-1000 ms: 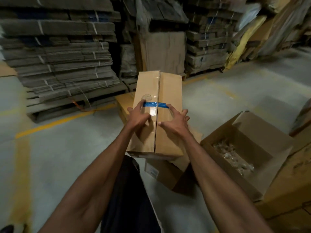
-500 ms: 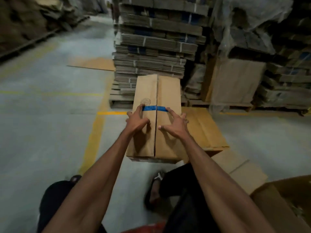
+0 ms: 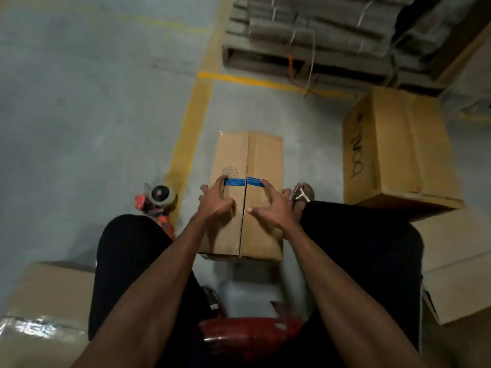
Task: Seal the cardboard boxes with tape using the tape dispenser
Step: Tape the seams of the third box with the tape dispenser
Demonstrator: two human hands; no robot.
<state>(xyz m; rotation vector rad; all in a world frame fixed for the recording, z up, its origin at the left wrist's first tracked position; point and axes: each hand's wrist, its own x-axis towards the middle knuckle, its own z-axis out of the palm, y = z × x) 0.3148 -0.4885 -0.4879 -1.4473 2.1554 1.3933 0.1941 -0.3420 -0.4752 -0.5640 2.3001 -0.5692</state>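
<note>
A: Entry. Cardboard box (image 3: 248, 195) sits on the floor (image 3: 79, 128) between the person's legs, long axis running near to far. Centre seam between the two top flaps is shut. One short strip of blue tape (image 3: 244, 182) crosses the seam about midway along.

B: Seam taped lengthwise?

A: Not that I can see. Only the cross strip shows; the seam reads bare near and far of it. Judgement: flaps tacked, full seal still to do.

B: Hands?

A: Left hand (image 3: 215, 203) rests on the left flap, fingers spread and bent, a fingertip on the left end of the strip. Right hand (image 3: 271, 208) likewise on the right flap, a fingertip at the right end. Neither grips anything; they look to be pressing the flaps down.

B: Dispenser?

A: Tape dispenser (image 3: 156, 201) lies on the floor just left of the box, beside the left knee, untouched.

B: Other boxes?

A: A closed box (image 3: 398, 147) far right, another (image 3: 457, 264) near right, and one with clear tape (image 3: 42, 309) near left. Whether the right two are sealed, I cannot tell.
</note>
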